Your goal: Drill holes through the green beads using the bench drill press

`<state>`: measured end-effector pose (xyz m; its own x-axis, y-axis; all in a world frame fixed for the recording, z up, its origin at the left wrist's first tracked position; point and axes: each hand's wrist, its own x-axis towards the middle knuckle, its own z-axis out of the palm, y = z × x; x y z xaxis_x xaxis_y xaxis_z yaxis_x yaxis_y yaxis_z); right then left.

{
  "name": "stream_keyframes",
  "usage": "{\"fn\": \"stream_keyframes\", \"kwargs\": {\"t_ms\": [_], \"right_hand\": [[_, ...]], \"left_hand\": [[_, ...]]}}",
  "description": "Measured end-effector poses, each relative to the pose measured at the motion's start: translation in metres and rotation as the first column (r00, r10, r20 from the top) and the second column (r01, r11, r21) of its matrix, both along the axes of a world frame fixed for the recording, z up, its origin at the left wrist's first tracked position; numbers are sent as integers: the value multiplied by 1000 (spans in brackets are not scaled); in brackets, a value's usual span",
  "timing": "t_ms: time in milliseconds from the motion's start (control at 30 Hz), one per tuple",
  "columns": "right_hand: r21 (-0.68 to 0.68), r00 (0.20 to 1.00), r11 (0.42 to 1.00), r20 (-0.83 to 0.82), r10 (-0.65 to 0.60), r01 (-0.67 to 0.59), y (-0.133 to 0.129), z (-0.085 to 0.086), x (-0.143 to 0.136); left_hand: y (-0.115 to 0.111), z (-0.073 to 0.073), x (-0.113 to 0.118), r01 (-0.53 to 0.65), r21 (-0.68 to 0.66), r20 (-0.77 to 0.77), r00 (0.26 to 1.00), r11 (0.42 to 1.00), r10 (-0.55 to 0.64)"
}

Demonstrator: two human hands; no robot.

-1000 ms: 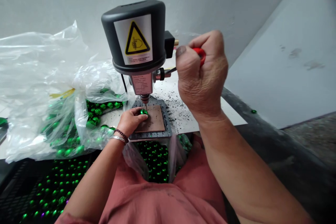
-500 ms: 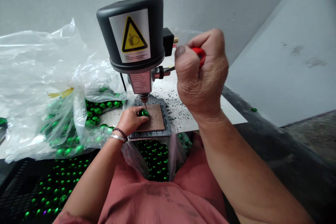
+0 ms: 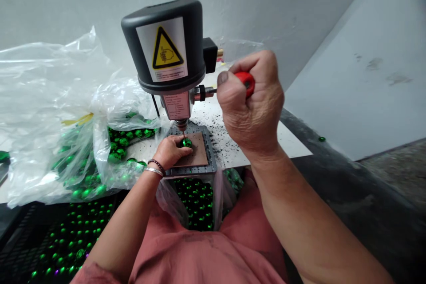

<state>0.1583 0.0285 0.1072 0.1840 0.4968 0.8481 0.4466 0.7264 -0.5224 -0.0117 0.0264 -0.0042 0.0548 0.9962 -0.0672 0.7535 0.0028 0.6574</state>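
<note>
My left hand pinches a shiny green ball between thumb and fingers. The ball rests on a brown board lying on the grey base of a drill press. Right above the ball is the thin drill bit; I cannot tell whether it has entered the ball. My right hand is wrapped round the red knob of the press's feed lever, to the right of the black housing.
A clear plastic bag with green balls lies at the left. Several more balls fill a black crate below and a bag at my lap. Dark shavings litter the white table. One green ball lies on the floor.
My right hand has come down a little with the red knob. My left hand and the green ball have shifted slightly right under the bit. The view has moved slightly.
</note>
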Motion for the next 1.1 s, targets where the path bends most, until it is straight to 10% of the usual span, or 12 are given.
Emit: {"fn": "stream_keyframes", "kwargs": {"t_ms": [1100], "right_hand": [[101,999,994,-12,-37,38,-15,-79,-6]], "left_hand": [[-5,-10,0,14,128,-30,1000,992,-10]]}}
